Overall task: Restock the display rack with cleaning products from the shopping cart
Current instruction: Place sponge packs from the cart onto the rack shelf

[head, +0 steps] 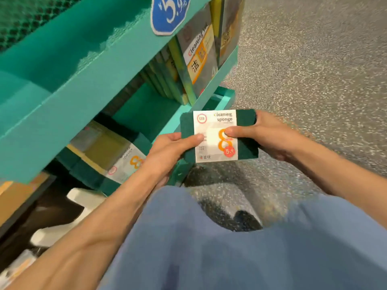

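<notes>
A dark green sponge pack [247,141] with a white "cleaning sponge" label is held flat in front of the teal display rack [88,97]. My left hand [167,151] grips its left edge, thumb on the label. My right hand [270,135] grips its right edge, thumb pressing the orange figure. The pack hovers just off the rack's lower shelf corner. Upright sponge packs [199,59] fill the middle shelf on the right. More packs [109,158] lie on the lowest shelf to the left. The shopping cart is out of view.
A blue price tag [169,13] reading 5.9 hangs on the upper shelf edge. Speckled grey floor [314,70] spreads to the right. My knees in blue trousers [209,248] fill the bottom. White and brown shapes [62,216] lie at lower left.
</notes>
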`<act>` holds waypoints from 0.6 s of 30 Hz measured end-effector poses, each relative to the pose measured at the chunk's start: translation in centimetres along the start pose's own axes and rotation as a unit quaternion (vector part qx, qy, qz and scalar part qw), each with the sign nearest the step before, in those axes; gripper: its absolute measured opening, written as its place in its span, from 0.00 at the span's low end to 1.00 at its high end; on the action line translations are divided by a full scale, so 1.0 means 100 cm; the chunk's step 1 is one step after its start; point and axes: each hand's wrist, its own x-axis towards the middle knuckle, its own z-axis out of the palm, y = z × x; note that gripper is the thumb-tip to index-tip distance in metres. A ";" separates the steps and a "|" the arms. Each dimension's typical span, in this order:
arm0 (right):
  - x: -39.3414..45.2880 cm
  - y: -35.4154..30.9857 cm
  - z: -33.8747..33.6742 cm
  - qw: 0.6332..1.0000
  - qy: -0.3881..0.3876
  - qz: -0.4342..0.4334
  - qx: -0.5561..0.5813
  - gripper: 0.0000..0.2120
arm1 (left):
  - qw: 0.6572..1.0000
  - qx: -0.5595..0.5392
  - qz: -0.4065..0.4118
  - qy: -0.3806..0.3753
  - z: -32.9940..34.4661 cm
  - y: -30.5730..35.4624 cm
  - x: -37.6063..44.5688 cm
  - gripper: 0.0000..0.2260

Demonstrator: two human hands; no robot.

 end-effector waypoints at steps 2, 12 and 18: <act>0.013 0.002 0.010 0.999 -0.027 -0.033 -0.019 0.12 | 0.999 -0.001 0.031 0.032 -0.010 -0.005 -0.001 0.02; 0.031 -0.034 0.010 0.990 -0.074 -0.107 -0.057 0.19 | 0.988 -0.012 0.126 0.085 -0.008 0.012 -0.002 0.09; 0.048 -0.041 0.030 0.978 0.007 -0.199 -0.068 0.48 | 0.931 0.314 0.138 0.126 -0.044 0.054 -0.003 0.13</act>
